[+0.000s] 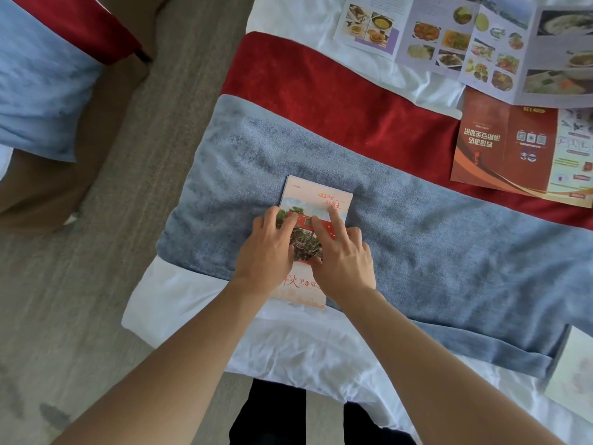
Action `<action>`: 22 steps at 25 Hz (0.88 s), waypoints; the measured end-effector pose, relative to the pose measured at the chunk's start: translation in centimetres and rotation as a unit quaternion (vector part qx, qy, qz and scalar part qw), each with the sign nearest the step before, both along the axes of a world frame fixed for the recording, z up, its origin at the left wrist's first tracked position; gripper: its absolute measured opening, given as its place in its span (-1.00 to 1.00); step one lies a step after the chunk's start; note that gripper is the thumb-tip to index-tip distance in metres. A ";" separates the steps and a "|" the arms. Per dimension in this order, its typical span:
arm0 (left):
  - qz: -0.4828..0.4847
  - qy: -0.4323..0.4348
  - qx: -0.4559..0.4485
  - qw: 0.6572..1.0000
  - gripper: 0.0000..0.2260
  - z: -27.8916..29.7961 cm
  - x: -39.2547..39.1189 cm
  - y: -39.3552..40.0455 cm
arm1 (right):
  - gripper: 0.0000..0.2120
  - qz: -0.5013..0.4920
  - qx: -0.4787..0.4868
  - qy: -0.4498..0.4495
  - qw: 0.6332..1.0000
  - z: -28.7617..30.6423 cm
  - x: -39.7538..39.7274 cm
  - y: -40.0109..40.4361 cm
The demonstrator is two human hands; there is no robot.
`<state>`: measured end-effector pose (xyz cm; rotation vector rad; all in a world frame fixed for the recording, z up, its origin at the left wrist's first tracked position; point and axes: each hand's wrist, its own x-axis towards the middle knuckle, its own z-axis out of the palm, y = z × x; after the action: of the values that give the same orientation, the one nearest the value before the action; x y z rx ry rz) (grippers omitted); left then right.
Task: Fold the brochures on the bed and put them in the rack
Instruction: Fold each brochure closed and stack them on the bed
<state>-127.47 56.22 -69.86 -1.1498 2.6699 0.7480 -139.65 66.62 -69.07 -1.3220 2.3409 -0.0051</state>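
Where both hands (305, 252) press, folded brochure (316, 200) lengthwise away from person

A folded brochure (316, 200) with a pale cover, orange script, a photo of trees and a red building lies flat on the grey-blue towel (449, 245) near the bed's near edge, its near end reaching onto the white sheet (288, 345). An unfolded brochure of food photos (465, 43) lies spread open on the sheet at the far side. Just nearer than it, a red-and-orange unfolded brochure (513, 149) lies open on the red runner (337, 91).
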 end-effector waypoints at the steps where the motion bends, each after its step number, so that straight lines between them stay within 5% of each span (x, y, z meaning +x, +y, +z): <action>1: 0.000 -0.004 -0.001 1.000 -0.49 -0.1 -0.1 0.0 | -0.30 0.001 0.006 0.000 1.000 -0.2 0.0 0.0; 12: -0.021 -0.012 -0.070 0.997 -0.65 2.8 -3.5 -0.8 | -0.35 -0.034 -0.014 -0.022 0.999 2.8 -2.7 -0.4; 19: -0.041 0.048 0.002 0.998 -0.79 4.6 -14.1 2.2 | -0.40 -0.161 -0.063 -0.015 0.985 5.2 -12.3 3.5; 22: -0.078 0.027 0.035 0.996 -0.73 3.9 -18.3 5.3 | -0.45 -0.107 -0.036 0.025 0.993 5.0 -16.7 6.9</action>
<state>-145.80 61.52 -65.94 -0.9056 2.7154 0.8482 -156.37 73.48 -64.02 -1.1091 2.5348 -0.1246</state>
